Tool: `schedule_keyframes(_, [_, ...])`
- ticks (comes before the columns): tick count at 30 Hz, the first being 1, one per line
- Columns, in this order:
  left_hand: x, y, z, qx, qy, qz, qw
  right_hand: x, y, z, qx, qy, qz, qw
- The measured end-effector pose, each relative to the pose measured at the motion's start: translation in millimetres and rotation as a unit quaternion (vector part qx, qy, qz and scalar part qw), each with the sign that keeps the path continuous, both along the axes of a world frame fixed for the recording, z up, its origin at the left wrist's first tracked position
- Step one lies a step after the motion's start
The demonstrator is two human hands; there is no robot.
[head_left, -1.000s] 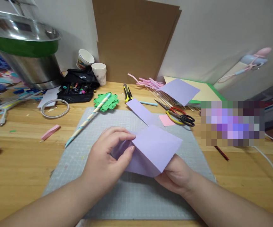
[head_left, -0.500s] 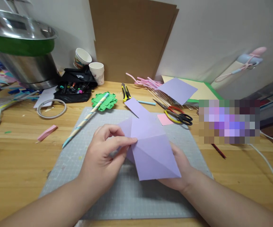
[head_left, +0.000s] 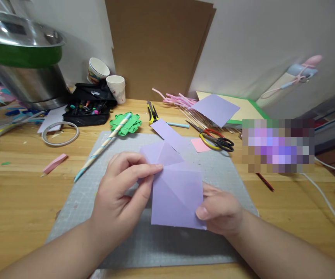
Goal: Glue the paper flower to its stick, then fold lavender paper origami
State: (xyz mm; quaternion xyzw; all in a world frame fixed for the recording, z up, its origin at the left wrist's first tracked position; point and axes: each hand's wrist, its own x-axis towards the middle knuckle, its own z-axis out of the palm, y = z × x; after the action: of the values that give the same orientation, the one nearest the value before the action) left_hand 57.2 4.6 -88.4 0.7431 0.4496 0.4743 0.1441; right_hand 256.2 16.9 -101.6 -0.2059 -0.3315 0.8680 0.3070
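Both hands hold a creased sheet of purple paper point(head_left: 176, 201) above the grey cutting mat point(head_left: 121, 248). My left hand point(head_left: 123, 190) pinches it at its upper left, thumb and index finger together on a fold. My right hand point(head_left: 222, 211) grips the lower right edge, thumb on the front face and the fingers behind it, mostly hidden. A diagonal crease crosses the square front part, and folded flaps stand behind its top. Beyond it lies a purple paper strip point(head_left: 167, 131) at the mat's far edge.
Scissors point(head_left: 222, 143) and a pink paper square point(head_left: 200, 145) lie at the mat's far right. A yellow utility knife point(head_left: 152, 112), a green paper piece point(head_left: 126, 126) and a striped paper stick point(head_left: 103, 147) lie farther back. Paper cups point(head_left: 116, 87) stand by a black pouch point(head_left: 88, 104).
The purple paper's front part has swung down and left, lying squarer to me. My right thumb has come round onto its front face. The left hand keeps its pinch.
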Motion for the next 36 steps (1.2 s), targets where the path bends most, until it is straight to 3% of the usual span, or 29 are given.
schedule_keyframes(9, [2,-1,-0.2,0.013,0.009,0.007,1.0,0,-1,-14.7,0.092,-0.076,-0.024,0.993])
schedule_keyframes(15, [2,-2,0.3,-0.014,-0.023,0.032,0.999,-3,-2,-19.6,0.11,-0.091,-0.05,0.988])
schedule_keyframes(22, [1,-3,-0.4,-0.03,-0.038,-0.022,0.999,-3,-2,-15.3,0.161,-0.142,-0.06,0.975])
schedule_keyframes(26, [2,-2,-0.6,-0.027,-0.019,-0.013,0.999,-3,-3,-10.6,0.125,-0.088,-0.048,0.987])
schedule_keyframes(30, [3,-1,-1.5,-0.036,0.014,-0.005,0.999,-7,-3,-12.1,0.059,-0.072,-0.094,0.991])
schedule_keyframes(36, [3,3,-14.7,-0.145,-0.079,0.019,0.986,-10,-3,-15.5,0.122,-0.103,-0.086,0.983])
